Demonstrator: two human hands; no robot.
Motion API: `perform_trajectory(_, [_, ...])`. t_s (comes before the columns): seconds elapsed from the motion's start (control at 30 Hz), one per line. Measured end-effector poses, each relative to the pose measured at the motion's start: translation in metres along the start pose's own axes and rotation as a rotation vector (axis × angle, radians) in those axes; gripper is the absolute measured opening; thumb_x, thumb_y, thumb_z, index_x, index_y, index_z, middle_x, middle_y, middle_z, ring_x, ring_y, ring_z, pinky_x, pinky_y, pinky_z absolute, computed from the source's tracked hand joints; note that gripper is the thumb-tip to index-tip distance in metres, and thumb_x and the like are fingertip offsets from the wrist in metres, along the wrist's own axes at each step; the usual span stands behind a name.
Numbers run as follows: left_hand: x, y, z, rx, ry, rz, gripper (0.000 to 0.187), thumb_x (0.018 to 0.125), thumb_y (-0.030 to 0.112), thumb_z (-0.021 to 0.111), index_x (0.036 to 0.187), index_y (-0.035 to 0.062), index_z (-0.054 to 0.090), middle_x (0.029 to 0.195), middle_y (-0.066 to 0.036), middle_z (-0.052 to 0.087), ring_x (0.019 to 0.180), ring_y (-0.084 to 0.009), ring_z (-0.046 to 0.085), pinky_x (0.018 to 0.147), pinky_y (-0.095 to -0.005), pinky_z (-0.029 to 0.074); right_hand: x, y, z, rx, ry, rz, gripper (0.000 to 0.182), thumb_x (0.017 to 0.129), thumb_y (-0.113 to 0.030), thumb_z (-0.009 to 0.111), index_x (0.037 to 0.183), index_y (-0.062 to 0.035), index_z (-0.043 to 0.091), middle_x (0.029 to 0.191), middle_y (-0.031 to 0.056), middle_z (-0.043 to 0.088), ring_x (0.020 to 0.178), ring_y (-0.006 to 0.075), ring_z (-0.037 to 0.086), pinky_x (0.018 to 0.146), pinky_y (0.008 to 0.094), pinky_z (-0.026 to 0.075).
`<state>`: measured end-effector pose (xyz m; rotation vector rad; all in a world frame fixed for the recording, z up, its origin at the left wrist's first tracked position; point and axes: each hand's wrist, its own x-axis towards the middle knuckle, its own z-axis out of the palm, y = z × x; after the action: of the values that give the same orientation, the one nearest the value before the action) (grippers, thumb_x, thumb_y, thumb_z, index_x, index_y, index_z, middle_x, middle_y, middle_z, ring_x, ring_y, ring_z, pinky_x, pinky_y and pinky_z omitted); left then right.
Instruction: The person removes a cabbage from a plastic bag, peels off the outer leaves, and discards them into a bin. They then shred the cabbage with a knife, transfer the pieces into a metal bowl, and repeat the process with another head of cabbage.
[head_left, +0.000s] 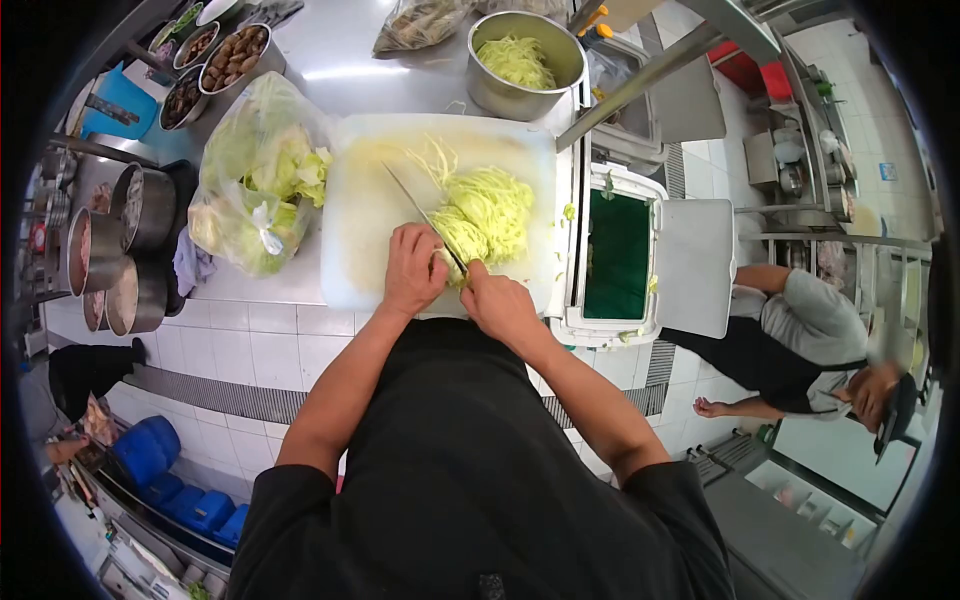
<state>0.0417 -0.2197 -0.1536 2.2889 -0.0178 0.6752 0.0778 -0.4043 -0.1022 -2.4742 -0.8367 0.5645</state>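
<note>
My right hand point(500, 303) is closed around the handle of a kitchen knife point(408, 195), whose blade points away toward the upper left. A heap of shredded pale green vegetable point(490, 212) lies against the right side of the blade, with loose shreds near its far end. Left of the blade, my left hand point(413, 268) has its fingers curled down on a bit of the pale green vegetable, mostly hidden under the fingertips. Everything rests on a white cutting board point(365, 215). A clear plastic bag of leafy greens point(258, 185) stands beside the board's left edge.
A metal pot of shreds point(525, 65) stands behind the board. To the right is an open bin point(615, 255) with a green lining. Bowls and a pot of brown pieces point(238, 60) sit at the back left. A co-worker point(800, 340) stands at the right.
</note>
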Motion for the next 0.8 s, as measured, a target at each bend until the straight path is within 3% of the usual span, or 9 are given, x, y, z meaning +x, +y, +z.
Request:
perform_trajectory(0.2, [0.001,-0.002,0.002,-0.008,0.000,-0.014,0.025,0.078,0.005,0.061,0.103,0.0050,0.058,0.109,-0.018,0.056,0.104,-0.0410,0.054,0.093,-0.0504,0.046,-0.058,-0.033,-0.080,-0.053,-0.180,0.108,0.024,0.098,-0.022,0.060,0.105,-0.0017,0.051,0.072,0.0254,0.068,0.067,0.0480,0.068,0.065,0.0617,0.053])
perform_trajectory(0.43, [-0.001,-0.004,0.000,-0.043,0.000,-0.012,0.025,0.079,0.004,0.061,0.104,0.0045,0.058,0.111,-0.018,0.056,0.104,-0.0409,0.054,0.093,-0.0500,0.046,-0.002,-0.009,-0.003,-0.014,-0.023,0.062,0.025,0.098,-0.023,0.060,0.105,-0.0005,0.051,0.074,0.0255,0.069,0.073,0.0479,0.069,0.069,0.0599,0.053])
perform_trajectory(0.53, [-0.001,-0.005,-0.006,-0.081,-0.014,-0.004,0.025,0.079,0.001,0.061,0.103,0.0041,0.060,0.112,-0.019,0.055,0.104,-0.0407,0.054,0.094,-0.0495,0.047,0.004,-0.016,-0.024,-0.016,-0.053,0.044,0.026,0.098,-0.024,0.060,0.105,-0.0004,0.051,0.075,0.0256,0.069,0.075,0.0475,0.070,0.070,0.0594,0.054])
perform_trajectory(0.7, [-0.003,-0.004,-0.002,-0.086,0.002,-0.040,0.025,0.079,-0.002,0.060,0.103,0.0037,0.060,0.112,-0.018,0.054,0.104,-0.0401,0.054,0.092,-0.0473,0.048,-0.055,-0.037,-0.089,-0.036,-0.174,0.075,0.026,0.099,-0.025,0.059,0.105,-0.0006,0.052,0.074,0.0255,0.069,0.072,0.0480,0.069,0.069,0.0592,0.054])
perform_trajectory(0.8, [-0.002,-0.004,-0.003,-0.080,0.011,-0.053,0.025,0.079,-0.003,0.060,0.103,0.0036,0.060,0.111,-0.018,0.054,0.103,-0.0398,0.054,0.091,-0.0464,0.048,-0.060,-0.035,-0.077,-0.048,-0.201,0.114,0.025,0.099,-0.024,0.059,0.103,-0.0009,0.052,0.072,0.0252,0.069,0.069,0.0480,0.069,0.067,0.0592,0.054])
